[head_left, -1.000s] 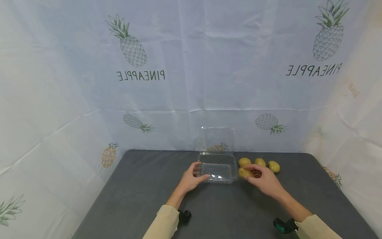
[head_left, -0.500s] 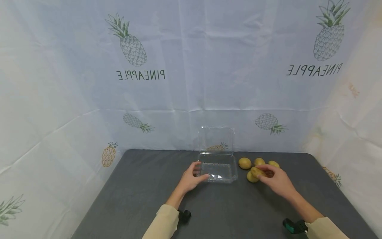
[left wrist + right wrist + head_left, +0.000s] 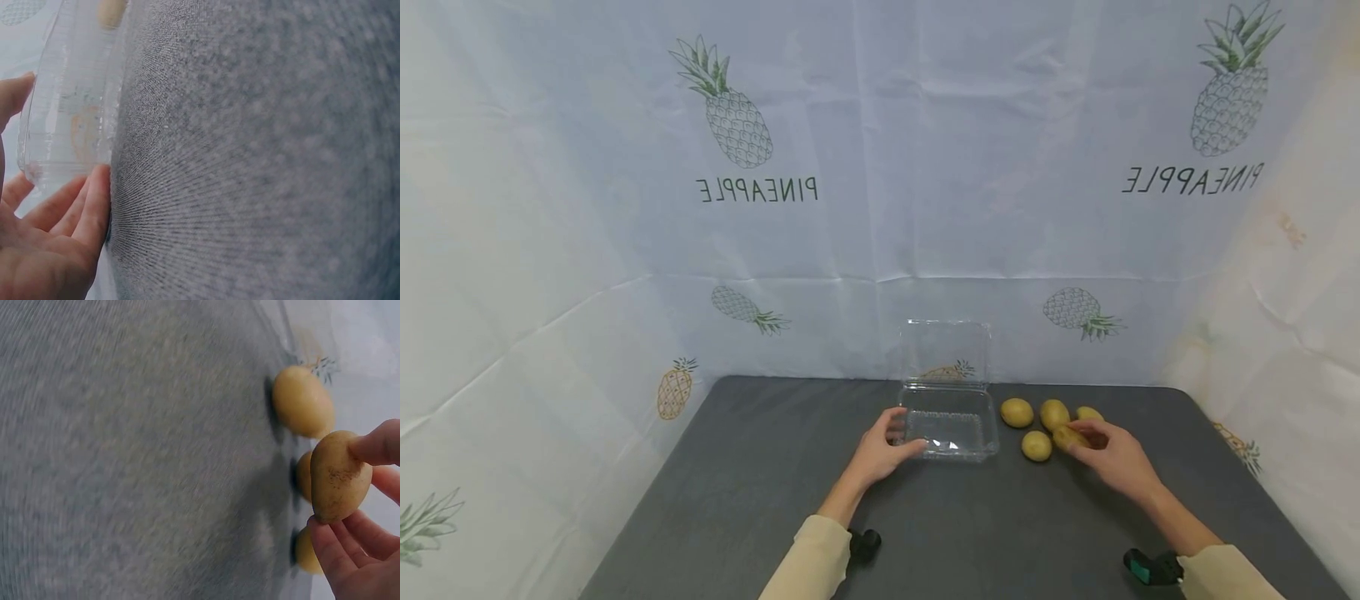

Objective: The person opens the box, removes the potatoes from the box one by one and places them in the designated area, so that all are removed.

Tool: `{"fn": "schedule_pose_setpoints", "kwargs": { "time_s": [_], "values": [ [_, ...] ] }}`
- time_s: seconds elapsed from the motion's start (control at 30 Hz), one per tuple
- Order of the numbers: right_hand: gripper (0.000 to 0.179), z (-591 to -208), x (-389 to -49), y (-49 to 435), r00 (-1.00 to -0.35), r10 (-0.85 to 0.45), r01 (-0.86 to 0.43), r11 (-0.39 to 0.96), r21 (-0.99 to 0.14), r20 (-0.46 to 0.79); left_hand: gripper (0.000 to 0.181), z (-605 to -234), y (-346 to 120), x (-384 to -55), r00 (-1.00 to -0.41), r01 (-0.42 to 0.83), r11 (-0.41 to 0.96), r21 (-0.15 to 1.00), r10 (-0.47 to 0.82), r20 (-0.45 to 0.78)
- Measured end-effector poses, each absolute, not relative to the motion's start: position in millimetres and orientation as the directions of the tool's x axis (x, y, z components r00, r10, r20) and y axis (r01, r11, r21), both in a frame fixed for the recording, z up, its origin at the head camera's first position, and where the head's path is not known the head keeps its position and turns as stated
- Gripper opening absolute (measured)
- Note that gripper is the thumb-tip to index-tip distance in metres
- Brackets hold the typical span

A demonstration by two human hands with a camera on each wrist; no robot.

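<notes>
In the head view my right hand pinches a yellow potato between thumb and fingertips. The right wrist view shows dark specks on this held potato. Around it lie more potatoes: one in front on the left, another at the back left, one behind, and one partly hidden by my hand. My left hand is at the left side of a clear plastic clamshell container, its lid raised. Nearly straight fingers touch the container's side, thumb apart from them.
Everything stands on a dark grey table. A white cloth with pineapple prints hangs behind and at both sides. The raised lid stands up against the back cloth.
My right hand has moved to the right with the pinched potato, uncovering the potato lying at the front left. The left hand and the container have stayed in place.
</notes>
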State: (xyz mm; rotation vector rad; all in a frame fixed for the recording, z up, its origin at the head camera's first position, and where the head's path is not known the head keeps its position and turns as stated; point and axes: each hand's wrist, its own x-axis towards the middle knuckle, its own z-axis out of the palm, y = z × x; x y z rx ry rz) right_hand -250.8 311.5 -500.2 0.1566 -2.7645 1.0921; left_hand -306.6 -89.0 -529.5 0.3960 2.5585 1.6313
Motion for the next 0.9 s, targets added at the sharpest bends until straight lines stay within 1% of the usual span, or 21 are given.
{"fn": "schedule_pose_setpoints", "kwargs": {
  "time_s": [0.17, 0.4, 0.7, 0.9],
  "values": [
    [0.045, -507.1, -253.4, 317.4, -0.985, -0.028, -0.134, 0.751, -0.647, 0.17, 0.078, -529.6, -89.0, -306.5, -0.961, 0.177, 0.398, 0.9, 0.266, 0.072],
    [0.042, -512.9, -254.9, 320.3, -0.986, -0.048, -0.137, 0.769, -0.624, 0.158, 0.078, -530.1, -88.4, -306.4, -0.961, 0.173, 0.397, 0.901, 0.27, 0.066],
    [0.049, -509.6, -254.6, 321.9, -0.992, -0.045, -0.107, 0.781, -0.615, 0.116, 0.076, -529.2, -87.9, -308.1, -0.962, 0.171, 0.4, 0.9, 0.264, 0.066],
    [0.049, -506.6, -250.3, 320.4, -0.987, -0.051, -0.133, 0.792, -0.596, 0.153, 0.077, -527.2, -89.2, -306.1, -0.966, 0.174, 0.404, 0.898, 0.248, 0.075]
  ]
}}
